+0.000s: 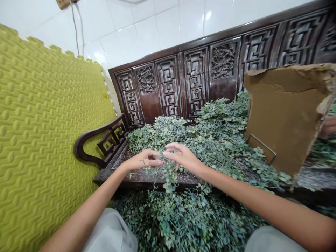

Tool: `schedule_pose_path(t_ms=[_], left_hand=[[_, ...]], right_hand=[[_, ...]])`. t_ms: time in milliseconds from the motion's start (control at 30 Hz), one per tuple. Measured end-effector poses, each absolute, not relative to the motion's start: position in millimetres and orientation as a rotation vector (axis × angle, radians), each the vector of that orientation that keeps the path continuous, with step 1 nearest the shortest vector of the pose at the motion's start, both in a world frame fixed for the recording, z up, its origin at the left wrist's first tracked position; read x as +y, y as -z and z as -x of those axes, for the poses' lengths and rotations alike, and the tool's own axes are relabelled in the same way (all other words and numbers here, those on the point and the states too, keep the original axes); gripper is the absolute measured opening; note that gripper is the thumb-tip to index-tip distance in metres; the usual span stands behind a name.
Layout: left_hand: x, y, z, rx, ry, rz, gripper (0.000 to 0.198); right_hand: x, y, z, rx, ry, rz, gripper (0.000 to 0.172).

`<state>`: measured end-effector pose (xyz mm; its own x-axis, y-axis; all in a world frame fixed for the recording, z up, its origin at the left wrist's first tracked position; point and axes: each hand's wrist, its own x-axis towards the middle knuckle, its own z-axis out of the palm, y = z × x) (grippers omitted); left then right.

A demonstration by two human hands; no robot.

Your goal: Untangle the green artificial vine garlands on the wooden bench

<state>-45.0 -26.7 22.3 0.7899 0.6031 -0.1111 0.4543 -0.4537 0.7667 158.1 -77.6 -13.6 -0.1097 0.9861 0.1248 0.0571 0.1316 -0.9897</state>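
Observation:
A heap of green artificial leafy vines (210,140) covers the seat of a dark carved wooden bench (194,80). More vines (183,220) hang over the front edge and lie between my knees. My left hand (143,160) and my right hand (182,156) meet over the bench's front left part, fingertips almost touching. Both hands are closed in a pinch on a hanging vine strand (168,173) that trails down over the seat edge.
A torn brown cardboard box flap (283,115) with a wire handle stands on the right of the seat; another person's fingers (329,126) show behind it. Yellow-green foam mat (39,140) covers the left. White tiled wall (157,24) lies behind. The bench armrest (99,140) curves at left.

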Motion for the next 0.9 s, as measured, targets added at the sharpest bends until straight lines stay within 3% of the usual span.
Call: schedule_pose_path(t_ms=[67,167,633,900], left_hand=[[-30.2,-23.0,42.8,0.796,-0.271,-2.149,0.045],[-32.1,-20.1,40.6,0.8,-0.374,-2.161,0.048],[-14.0,-4.5,38.7,1.255,-0.762,-2.369,0.034],[-5.4,-3.5,42.6,1.379,-0.659,-2.433,0.027]], right_hand=[[-78.4,15.2,-161.8,-1.432,-1.244,1.17,0.05],[-80.1,15.7,-166.0,-1.597,-1.304,1.172,0.036],[-93.5,-4.5,-158.1,-1.835,-0.763,1.295,0.033],[-88.4,-14.7,-174.7,-1.734,-0.602,1.488,0.02]])
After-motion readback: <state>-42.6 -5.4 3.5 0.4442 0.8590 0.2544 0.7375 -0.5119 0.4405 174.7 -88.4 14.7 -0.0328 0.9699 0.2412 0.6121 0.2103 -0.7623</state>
